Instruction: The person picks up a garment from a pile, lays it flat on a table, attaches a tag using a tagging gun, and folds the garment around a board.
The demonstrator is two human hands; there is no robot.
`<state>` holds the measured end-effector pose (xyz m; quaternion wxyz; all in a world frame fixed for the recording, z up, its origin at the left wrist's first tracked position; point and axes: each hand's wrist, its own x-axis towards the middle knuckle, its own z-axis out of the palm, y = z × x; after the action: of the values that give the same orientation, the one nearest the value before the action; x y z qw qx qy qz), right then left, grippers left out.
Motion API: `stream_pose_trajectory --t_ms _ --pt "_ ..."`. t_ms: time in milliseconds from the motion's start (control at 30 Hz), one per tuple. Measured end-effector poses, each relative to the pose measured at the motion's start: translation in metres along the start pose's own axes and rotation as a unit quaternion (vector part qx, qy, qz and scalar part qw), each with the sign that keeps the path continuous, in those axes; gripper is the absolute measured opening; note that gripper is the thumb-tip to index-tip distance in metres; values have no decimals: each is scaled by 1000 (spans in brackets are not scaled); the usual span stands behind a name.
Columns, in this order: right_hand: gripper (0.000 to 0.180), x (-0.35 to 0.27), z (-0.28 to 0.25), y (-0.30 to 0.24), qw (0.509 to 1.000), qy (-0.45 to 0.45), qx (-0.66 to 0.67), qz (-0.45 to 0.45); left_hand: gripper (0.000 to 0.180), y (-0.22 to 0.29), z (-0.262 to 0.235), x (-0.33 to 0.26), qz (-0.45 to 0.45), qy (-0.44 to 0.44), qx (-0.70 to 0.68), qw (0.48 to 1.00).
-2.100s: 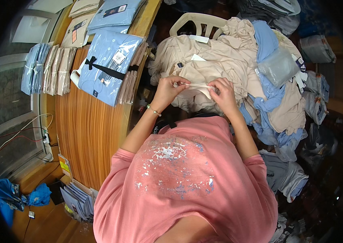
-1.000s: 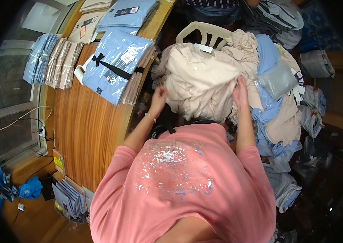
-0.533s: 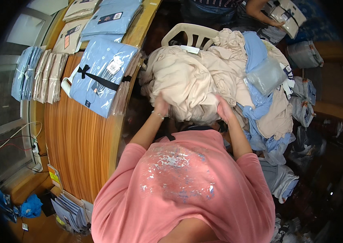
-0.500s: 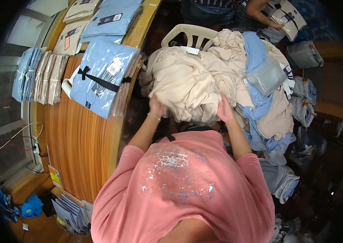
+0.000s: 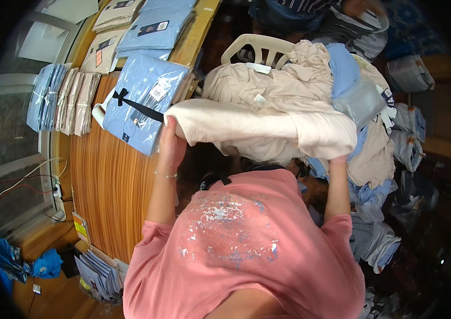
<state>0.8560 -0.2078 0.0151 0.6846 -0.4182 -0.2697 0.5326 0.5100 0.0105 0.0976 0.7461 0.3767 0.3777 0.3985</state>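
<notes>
Stretching between both hands, a folded cream cotton garment (image 5: pixel 260 127) is held taut above the heap of beige and blue clothes (image 5: pixel 310 85), keeping its fold flat. The left hand (image 5: pixel 171 139) is clenched on one end; the right hand (image 5: pixel 338 158), mostly hidden beneath the cloth, appears to grip the other.

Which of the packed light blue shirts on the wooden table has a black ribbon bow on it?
The packed blue shirt nearest the left hand, at the table's near edge. It has a black bow across it; the blue one farther up shows none.

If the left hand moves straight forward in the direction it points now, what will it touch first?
Probably the packaged light blue shirt on the wooden table. The left hand holds the near corner of the folded cream garment and points up toward that package; depth is unclear, so it might pass above it.
</notes>
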Motion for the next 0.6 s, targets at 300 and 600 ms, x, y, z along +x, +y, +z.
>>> stream_pose_trajectory --t_ms 300,600 --pt "54 10 20 53 958 140 198 153 44 24 -1 15 31 21 -12 999" --pt "42 0 66 71 879 190 349 264 43 68 0 -5 147 -2 -40 988"
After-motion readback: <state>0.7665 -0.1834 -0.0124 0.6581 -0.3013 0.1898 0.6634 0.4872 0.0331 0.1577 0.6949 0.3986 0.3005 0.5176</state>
